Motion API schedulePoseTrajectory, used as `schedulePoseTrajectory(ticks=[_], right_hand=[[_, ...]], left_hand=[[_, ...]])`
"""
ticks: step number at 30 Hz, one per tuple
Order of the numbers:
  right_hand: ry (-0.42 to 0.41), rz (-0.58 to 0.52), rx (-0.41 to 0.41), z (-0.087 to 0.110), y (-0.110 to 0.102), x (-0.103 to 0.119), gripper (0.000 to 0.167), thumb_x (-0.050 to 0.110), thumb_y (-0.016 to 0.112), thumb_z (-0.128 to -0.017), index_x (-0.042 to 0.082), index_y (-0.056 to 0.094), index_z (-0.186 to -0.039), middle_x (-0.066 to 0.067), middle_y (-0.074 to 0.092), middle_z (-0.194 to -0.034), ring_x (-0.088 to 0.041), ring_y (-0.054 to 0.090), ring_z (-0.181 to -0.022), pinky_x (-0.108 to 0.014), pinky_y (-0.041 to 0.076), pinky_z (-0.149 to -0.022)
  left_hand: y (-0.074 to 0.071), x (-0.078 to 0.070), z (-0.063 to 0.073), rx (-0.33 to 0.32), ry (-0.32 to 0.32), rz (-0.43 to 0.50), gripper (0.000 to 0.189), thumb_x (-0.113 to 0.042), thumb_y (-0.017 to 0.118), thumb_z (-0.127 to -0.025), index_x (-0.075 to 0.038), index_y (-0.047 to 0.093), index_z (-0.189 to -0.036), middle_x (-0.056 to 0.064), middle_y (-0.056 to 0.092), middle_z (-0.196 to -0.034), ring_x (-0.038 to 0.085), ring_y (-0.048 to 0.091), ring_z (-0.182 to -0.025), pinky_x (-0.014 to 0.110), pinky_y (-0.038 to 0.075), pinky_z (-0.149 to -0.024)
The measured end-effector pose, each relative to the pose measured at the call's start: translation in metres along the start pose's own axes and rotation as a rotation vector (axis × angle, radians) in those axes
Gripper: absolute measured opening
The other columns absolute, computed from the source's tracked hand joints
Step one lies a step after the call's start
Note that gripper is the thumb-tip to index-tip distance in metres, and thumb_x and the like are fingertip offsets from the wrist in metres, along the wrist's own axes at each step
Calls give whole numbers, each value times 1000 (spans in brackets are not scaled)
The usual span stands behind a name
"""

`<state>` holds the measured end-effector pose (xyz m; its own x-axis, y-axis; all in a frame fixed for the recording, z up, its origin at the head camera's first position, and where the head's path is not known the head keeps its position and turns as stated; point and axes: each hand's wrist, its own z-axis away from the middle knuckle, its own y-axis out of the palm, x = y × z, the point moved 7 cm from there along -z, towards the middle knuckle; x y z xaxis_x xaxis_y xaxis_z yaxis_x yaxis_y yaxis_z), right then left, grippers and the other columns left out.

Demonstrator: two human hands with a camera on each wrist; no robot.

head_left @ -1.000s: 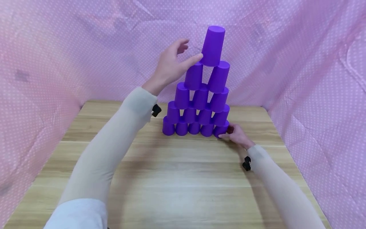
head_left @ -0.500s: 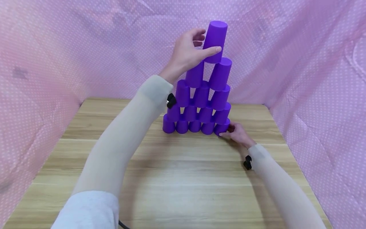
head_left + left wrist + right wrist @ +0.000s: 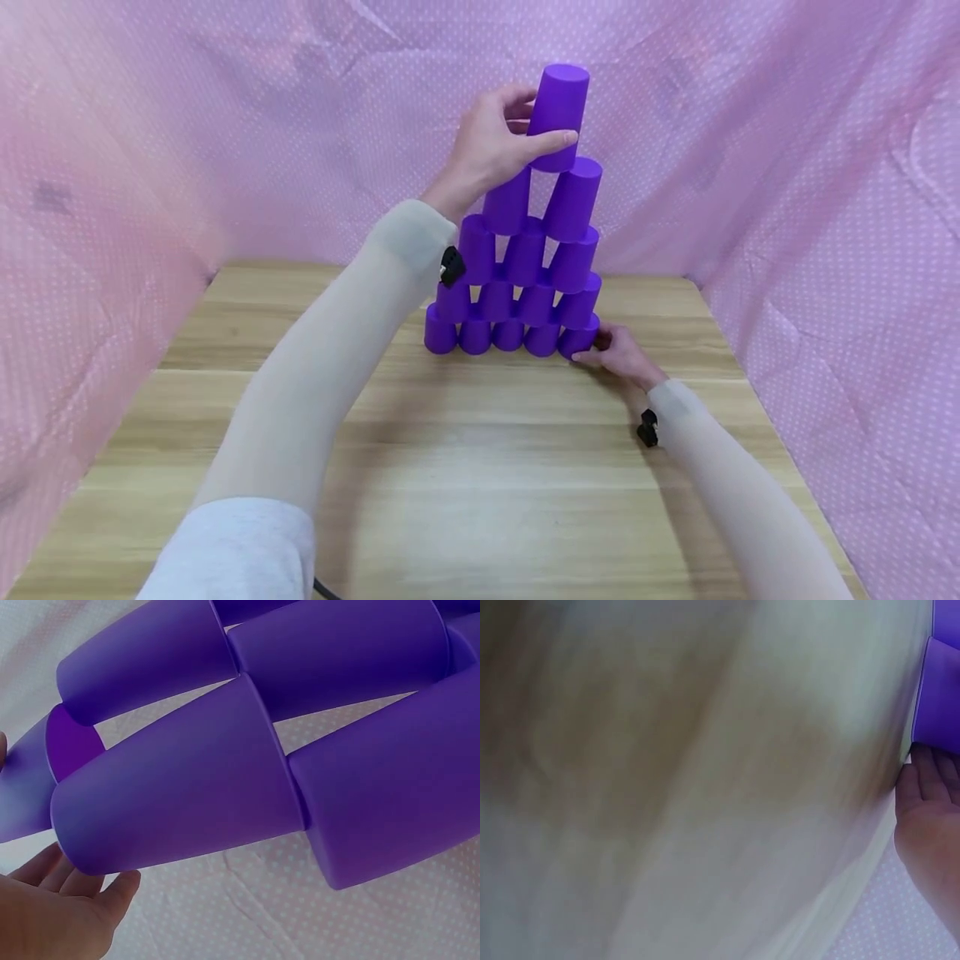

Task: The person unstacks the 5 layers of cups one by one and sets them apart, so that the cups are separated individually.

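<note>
Upside-down purple plastic cups form a pyramid, one cup on its top tier. My left hand (image 3: 487,150) holds the top cup (image 3: 561,100) from the left, thumb across its front and fingers partly hidden behind. In the left wrist view, that top cup (image 3: 22,780) is cut off by the left edge, and the left hand (image 3: 60,915) is partly visible beside a second-tier cup (image 3: 180,780). At the base, my right hand (image 3: 622,357) holds the bottom right cup (image 3: 576,340), its thumb in front. The right wrist view catches the right hand's fingers (image 3: 930,776) against a cup (image 3: 941,697).
The pyramid stands toward the back of a wooden table (image 3: 480,492). Pink dotted cloth (image 3: 300,125) hangs behind and along both sides. Small black wrist cameras sit at both cuffs. A black cable (image 3: 326,590) shows near the front edge.
My left hand has moved rightward from beside the top cup and closed round it, its thumb now across the front. The right hand stays at the bottom right cup. The pyramid looks unchanged.
</note>
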<state>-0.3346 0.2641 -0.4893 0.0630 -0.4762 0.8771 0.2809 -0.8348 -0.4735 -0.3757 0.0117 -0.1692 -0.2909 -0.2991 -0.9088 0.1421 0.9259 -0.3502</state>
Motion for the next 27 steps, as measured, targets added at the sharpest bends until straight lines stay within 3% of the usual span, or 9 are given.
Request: schedulePoseTrajectory(ticks=[5, 15, 22, 27], right_hand=[[20, -27, 11, 4, 6, -7, 57, 11, 81, -78, -5, 54, -126, -20, 61, -117, -33, 59, -106, -43, 45, -96], [9, -46, 12, 6, 9, -6, 57, 9, 80, -78, -5, 54, -127, -21, 60, -120, -33, 56, -111, -43, 41, -99], [16, -53, 13, -2, 3, -4, 53, 5, 78, -79, -6, 54, -125, -22, 60, -118, -33, 57, -108, -43, 43, -98], [35, -31, 6, -3, -1, -2, 60, 10, 79, -79, -6, 51, -130, -23, 57, -123, -34, 54, -113, -43, 40, -101]], left_hand=[[4, 8, 3, 15, 9, 24, 69, -34, 85, -72, -15, 57, -132, -3, 62, -120, 8, 57, -107, 18, 43, -90], [0, 2, 7, -20, 48, 34, 60, -33, 85, -72, -13, 63, -124, -2, 65, -113, 8, 59, -102, 17, 45, -87], [-20, -6, 18, -129, 150, 98, 58, -27, 86, -72, -10, 64, -122, 2, 66, -109, 12, 63, -96, 20, 48, -84], [-44, -17, 38, -238, 222, 180, 52, -18, 85, -73, -5, 65, -119, 6, 67, -106, 17, 64, -93, 21, 50, -83]])
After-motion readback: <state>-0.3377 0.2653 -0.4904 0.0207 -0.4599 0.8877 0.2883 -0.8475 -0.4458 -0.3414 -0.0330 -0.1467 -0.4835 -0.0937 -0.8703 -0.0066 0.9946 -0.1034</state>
